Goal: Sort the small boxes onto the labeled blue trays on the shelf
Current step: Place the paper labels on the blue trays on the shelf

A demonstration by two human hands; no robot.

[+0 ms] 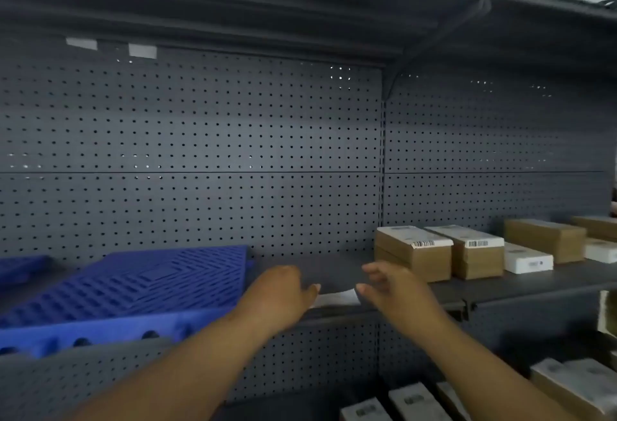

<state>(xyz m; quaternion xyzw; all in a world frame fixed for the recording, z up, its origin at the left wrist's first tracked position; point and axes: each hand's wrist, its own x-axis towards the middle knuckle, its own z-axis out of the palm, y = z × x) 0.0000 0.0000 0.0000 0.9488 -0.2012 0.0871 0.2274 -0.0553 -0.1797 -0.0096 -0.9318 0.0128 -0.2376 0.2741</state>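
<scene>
Both hands are at the front lip of the shelf (334, 270), one on either side of a white label (337, 299) lying along that edge. The left hand (283, 290) covers the label's left end with its fingers curled down. The frame is blurred, so I cannot tell whether it pinches the paper or only rests on it. The right hand (390, 290) is loose, fingers spread and grasping nothing, with its thumb just beside the label's right end — placed, I judge, to steady the paper while it is set.

The blue tray (133, 287) lies to the left on the same shelf, its front at the lip, with no box showing on it. The boxes (414, 253) stand in a row to the right, well apart from the tray, their barcoded ends turned toward the person — handy for reading. No box is in hand, and I judge the sorting itself not yet begun.
</scene>
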